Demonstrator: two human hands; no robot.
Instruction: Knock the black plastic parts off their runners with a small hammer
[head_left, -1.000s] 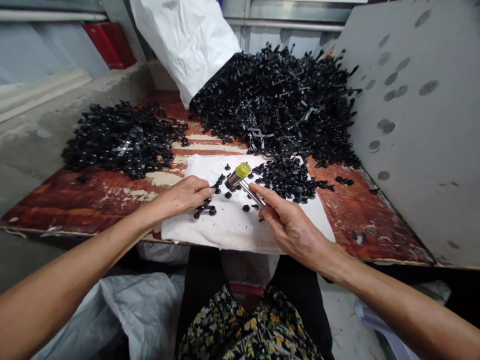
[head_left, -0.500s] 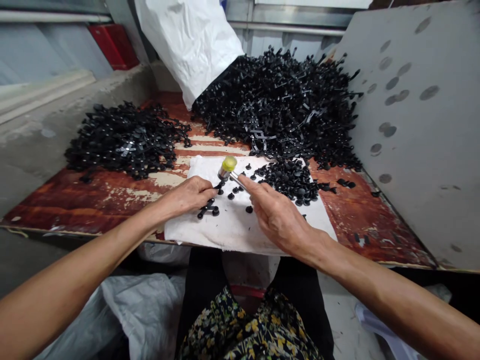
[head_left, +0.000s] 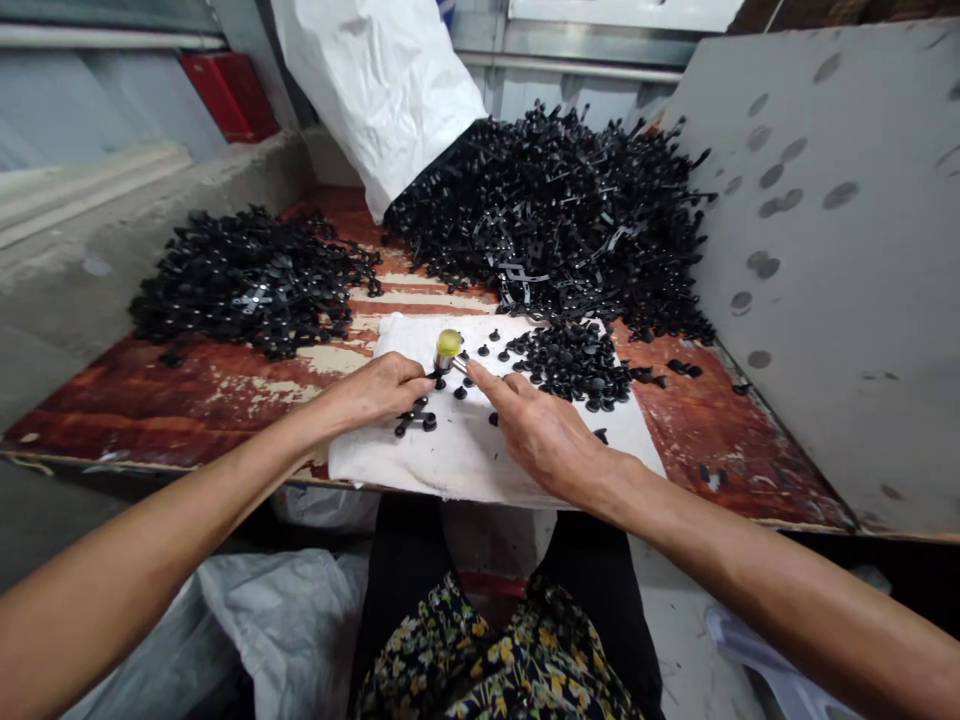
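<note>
My right hand (head_left: pixel 544 430) grips a small mallet (head_left: pixel 449 346) by its metal handle, index finger stretched along it. The mallet has a yellow face on top and a shiny metal head. Its head stands just beyond my left fingertips, over a small black part; whether it touches is unclear. My left hand (head_left: pixel 381 388) pinches a black plastic piece, mostly hidden by the fingers. Close below that hand lies a black linked piece (head_left: pixel 415 421) with round ends. Several loose black round caps (head_left: pixel 460 393) are scattered on the white cloth (head_left: pixel 450 475) between the hands.
A heap of black round caps (head_left: pixel 577 365) covers the cloth's right side. Behind rises a big pile of black linked parts (head_left: pixel 570 220), beside a white sack (head_left: pixel 382 90). Another black pile (head_left: pixel 247 280) sits left. A grey panel (head_left: pixel 847 300) borders the right side.
The mallet head and my right hand have shifted slightly left and down toward my left fingertips. My left hand stays in place. The view has turned a little.
</note>
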